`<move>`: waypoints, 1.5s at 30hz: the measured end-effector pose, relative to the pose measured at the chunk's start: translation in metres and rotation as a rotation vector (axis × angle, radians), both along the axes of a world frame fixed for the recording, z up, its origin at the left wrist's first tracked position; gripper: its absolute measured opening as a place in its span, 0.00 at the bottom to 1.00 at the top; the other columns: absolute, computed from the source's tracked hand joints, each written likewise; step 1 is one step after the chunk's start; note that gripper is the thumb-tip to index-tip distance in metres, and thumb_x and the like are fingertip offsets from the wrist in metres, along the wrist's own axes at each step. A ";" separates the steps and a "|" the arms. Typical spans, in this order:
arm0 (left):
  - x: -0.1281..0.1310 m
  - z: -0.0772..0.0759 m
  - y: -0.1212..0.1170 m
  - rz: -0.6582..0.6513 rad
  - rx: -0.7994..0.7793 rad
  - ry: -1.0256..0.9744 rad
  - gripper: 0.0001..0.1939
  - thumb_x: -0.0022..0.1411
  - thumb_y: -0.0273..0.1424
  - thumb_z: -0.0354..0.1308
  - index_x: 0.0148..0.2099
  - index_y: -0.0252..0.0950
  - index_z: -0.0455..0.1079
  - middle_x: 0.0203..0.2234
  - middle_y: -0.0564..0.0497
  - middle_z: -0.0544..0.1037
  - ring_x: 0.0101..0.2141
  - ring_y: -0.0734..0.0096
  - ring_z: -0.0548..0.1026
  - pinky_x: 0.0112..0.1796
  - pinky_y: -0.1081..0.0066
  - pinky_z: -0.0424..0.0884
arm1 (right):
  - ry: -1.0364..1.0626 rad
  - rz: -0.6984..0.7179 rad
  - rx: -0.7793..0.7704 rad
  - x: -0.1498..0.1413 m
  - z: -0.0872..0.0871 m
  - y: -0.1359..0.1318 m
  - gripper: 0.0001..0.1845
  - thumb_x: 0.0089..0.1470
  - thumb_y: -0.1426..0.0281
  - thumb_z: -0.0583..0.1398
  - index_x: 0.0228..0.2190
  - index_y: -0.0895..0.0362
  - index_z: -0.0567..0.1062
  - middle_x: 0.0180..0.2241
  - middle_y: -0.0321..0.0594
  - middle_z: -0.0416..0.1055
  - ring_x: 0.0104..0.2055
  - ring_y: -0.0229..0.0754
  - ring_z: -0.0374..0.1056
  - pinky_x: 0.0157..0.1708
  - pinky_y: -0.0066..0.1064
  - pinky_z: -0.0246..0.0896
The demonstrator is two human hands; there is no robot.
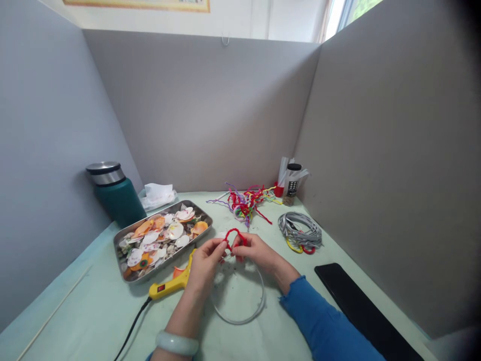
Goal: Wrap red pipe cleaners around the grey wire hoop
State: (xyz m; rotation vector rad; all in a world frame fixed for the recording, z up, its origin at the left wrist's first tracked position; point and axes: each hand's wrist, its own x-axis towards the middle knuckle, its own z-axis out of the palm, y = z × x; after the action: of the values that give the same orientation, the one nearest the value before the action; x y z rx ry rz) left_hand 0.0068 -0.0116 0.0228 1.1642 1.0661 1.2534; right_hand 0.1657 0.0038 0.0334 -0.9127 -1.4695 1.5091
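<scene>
Red yarn (236, 231) arches in a small loop between my two hands, above the table. My left hand (206, 260) pinches one side of it with thumb and fingertips. On the other side, my right hand (257, 250) is closed on the yarn too, its fingertips close to those of the left. Below the hands a grey-white ring (240, 322) lies on the table; its far part is hidden behind my hands. Beside my left hand rests a yellow glue gun (169, 288), partly covered by that hand, with a black cord.
A metal tray (165, 267) of shells stands left, before a green bottle (118, 200). Tangled yarn (246, 203) lies at the back, near a black-lidded jar (292, 185). Coiled grey cord (300, 230) and a black slab (364, 311) lie right. Grey partitions (203, 110) surround the table.
</scene>
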 end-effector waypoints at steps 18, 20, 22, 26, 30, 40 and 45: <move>0.001 -0.003 0.001 0.076 0.170 0.387 0.16 0.53 0.41 0.57 0.36 0.32 0.74 0.24 0.50 0.74 0.24 0.73 0.67 0.26 0.76 0.62 | -0.009 -0.035 0.031 -0.003 -0.010 0.004 0.09 0.45 0.67 0.62 0.22 0.60 0.69 0.17 0.31 0.62 0.19 0.30 0.56 0.20 0.23 0.50; 0.001 0.000 0.000 0.085 0.201 0.447 0.16 0.55 0.41 0.55 0.34 0.33 0.72 0.23 0.51 0.74 0.24 0.73 0.67 0.26 0.76 0.61 | -0.026 -0.033 0.041 -0.004 -0.012 0.005 0.08 0.45 0.68 0.61 0.22 0.60 0.69 0.17 0.30 0.62 0.19 0.31 0.56 0.20 0.23 0.50; 0.002 0.001 -0.002 0.105 0.233 0.540 0.15 0.56 0.40 0.53 0.31 0.33 0.71 0.21 0.52 0.72 0.24 0.73 0.67 0.26 0.76 0.60 | -0.057 -0.036 0.064 -0.005 -0.015 0.005 0.08 0.45 0.69 0.60 0.21 0.60 0.69 0.16 0.30 0.61 0.19 0.31 0.55 0.19 0.23 0.50; 0.002 -0.001 -0.003 0.150 0.280 0.845 0.13 0.59 0.38 0.49 0.28 0.36 0.67 0.19 0.53 0.70 0.22 0.73 0.65 0.25 0.75 0.55 | -0.223 -0.113 0.142 -0.005 -0.025 0.010 0.07 0.45 0.68 0.59 0.21 0.60 0.70 0.16 0.30 0.60 0.19 0.30 0.53 0.19 0.22 0.47; 0.003 -0.006 -0.001 0.141 0.255 1.023 0.13 0.60 0.36 0.47 0.26 0.37 0.63 0.18 0.53 0.69 0.21 0.72 0.65 0.25 0.74 0.51 | -0.371 -0.208 0.245 -0.006 -0.032 0.013 0.06 0.44 0.71 0.59 0.21 0.60 0.71 0.16 0.30 0.60 0.20 0.30 0.52 0.19 0.21 0.46; 0.006 -0.007 0.000 0.141 0.215 1.029 0.12 0.58 0.35 0.46 0.23 0.38 0.58 0.17 0.53 0.67 0.21 0.72 0.64 0.24 0.74 0.49 | -0.520 -0.290 0.362 -0.012 -0.020 0.003 0.05 0.43 0.73 0.57 0.20 0.59 0.72 0.19 0.32 0.66 0.23 0.33 0.58 0.23 0.23 0.50; 0.008 -0.011 0.000 0.178 0.213 1.021 0.13 0.56 0.36 0.49 0.22 0.38 0.59 0.15 0.54 0.66 0.20 0.71 0.64 0.24 0.73 0.49 | -0.566 -0.315 0.364 -0.014 -0.021 0.003 0.05 0.42 0.73 0.57 0.19 0.58 0.71 0.18 0.33 0.67 0.23 0.34 0.59 0.23 0.23 0.50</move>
State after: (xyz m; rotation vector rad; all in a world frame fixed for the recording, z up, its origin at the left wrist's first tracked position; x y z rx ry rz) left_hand 0.0144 -0.0118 0.0120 1.9961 1.8228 0.8820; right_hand 0.1520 0.0064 0.0119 -1.3302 -1.8100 0.7447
